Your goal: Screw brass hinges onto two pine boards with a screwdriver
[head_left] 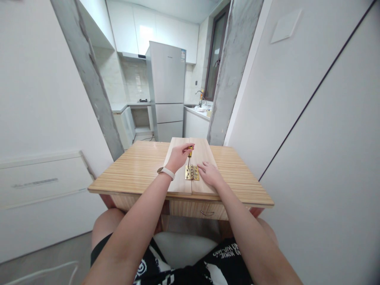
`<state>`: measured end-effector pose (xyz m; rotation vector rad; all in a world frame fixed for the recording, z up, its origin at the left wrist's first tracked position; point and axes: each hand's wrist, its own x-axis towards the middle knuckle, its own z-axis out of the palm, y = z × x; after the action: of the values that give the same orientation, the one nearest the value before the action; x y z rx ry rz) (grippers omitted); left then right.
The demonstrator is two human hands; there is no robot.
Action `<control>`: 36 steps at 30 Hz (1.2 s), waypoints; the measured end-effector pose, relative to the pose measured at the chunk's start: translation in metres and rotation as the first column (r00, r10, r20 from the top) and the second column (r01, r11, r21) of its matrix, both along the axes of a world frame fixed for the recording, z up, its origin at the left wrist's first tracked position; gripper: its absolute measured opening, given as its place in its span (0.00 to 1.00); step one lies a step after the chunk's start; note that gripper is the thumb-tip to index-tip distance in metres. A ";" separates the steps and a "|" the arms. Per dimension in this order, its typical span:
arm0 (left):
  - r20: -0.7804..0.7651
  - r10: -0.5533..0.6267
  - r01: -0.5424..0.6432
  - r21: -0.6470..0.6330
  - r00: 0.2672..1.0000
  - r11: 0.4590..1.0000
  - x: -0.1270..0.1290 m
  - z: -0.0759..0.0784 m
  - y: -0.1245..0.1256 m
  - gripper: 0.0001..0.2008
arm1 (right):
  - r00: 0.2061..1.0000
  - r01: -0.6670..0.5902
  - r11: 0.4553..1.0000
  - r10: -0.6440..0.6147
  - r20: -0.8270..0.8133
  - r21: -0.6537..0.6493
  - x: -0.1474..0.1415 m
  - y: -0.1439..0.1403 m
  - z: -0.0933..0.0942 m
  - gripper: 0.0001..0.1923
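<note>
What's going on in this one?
A person sits at a table with two boards side by side on it and a brass-coloured hinge lying across their seam. The left hand grips a screwdriver, pointed down at the hinge's left half. The right hand rests on the right board beside the hinge. Whether the tip sits in a screw is too small to tell.

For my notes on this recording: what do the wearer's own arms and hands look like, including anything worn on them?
Both the left arm and right arm show no sleeves. The left hand and right hand are ungloved. A watch with a pale strap circles the left wrist; nothing is visible on the right wrist.
</note>
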<state>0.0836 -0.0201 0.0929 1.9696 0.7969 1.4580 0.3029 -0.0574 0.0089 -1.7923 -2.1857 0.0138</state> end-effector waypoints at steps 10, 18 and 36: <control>-0.046 0.096 -0.092 0.085 0.994 0.992 -0.001 0.006 -0.004 0.19 | 1.000 0.004 1.000 -0.004 -0.008 -0.009 0.000 0.000 0.000 0.26; -0.075 0.047 -0.038 0.117 0.996 0.992 -0.007 0.001 -0.004 0.20 | 1.000 -0.002 1.000 0.002 0.010 -0.001 0.000 -0.001 0.002 0.26; -0.035 0.114 -0.109 0.112 0.993 0.988 0.000 0.005 -0.008 0.17 | 1.000 0.000 1.000 0.000 0.004 0.010 0.000 0.001 -0.002 0.25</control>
<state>0.0834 -0.0278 0.0977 2.0725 0.8741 1.5598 0.3033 -0.0560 0.0073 -1.7885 -2.1845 -0.0014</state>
